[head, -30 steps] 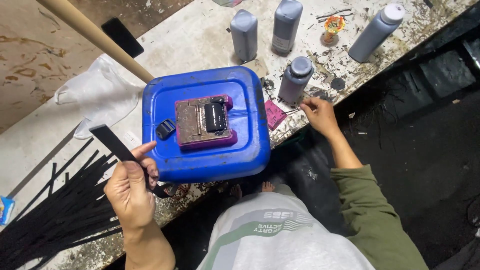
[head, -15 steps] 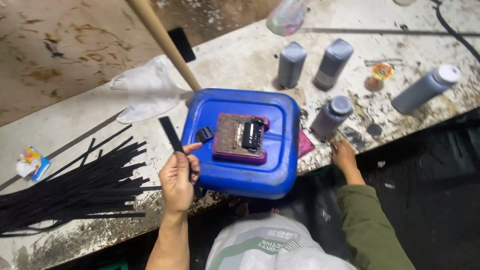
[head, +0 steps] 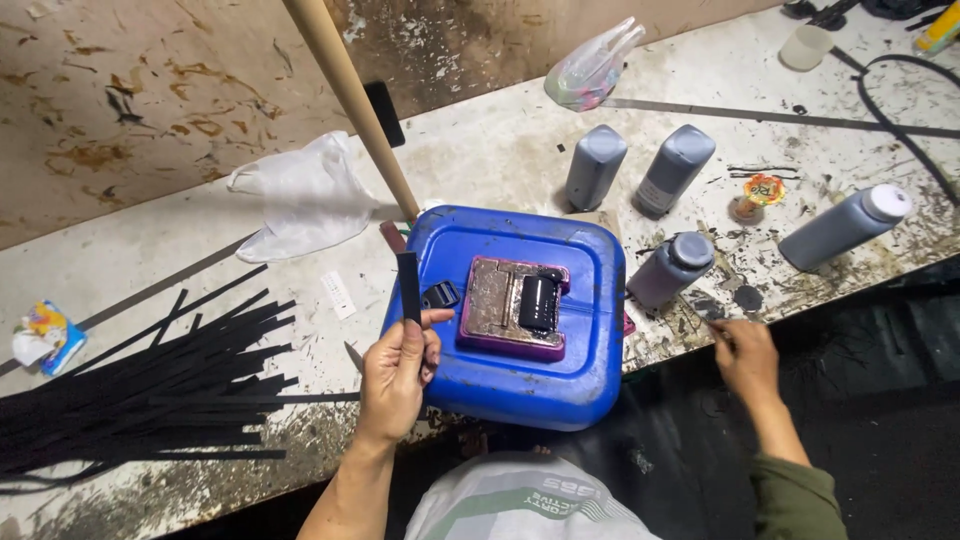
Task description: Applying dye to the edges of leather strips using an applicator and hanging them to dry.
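Since half a second ago, the right hand (head: 745, 352) has been drawn back to the tabletop's (head: 500, 150) near edge.

A black strip (head: 409, 287) is pinched upright in the left hand's (head: 394, 374) clenched grip, beside the blue container (head: 590, 385). Whether the right grip holds anything cannot be told. The strip could be knocked loose against the leaning wooden pole (head: 350, 95), or the nearby grey bottle (head: 670, 268) tipped.

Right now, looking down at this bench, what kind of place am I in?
Probably a small craft or repair workshop. The worn, stained workbench holds a pile of black strips, grey bottles, and a blue container topped with a small inked roller block.
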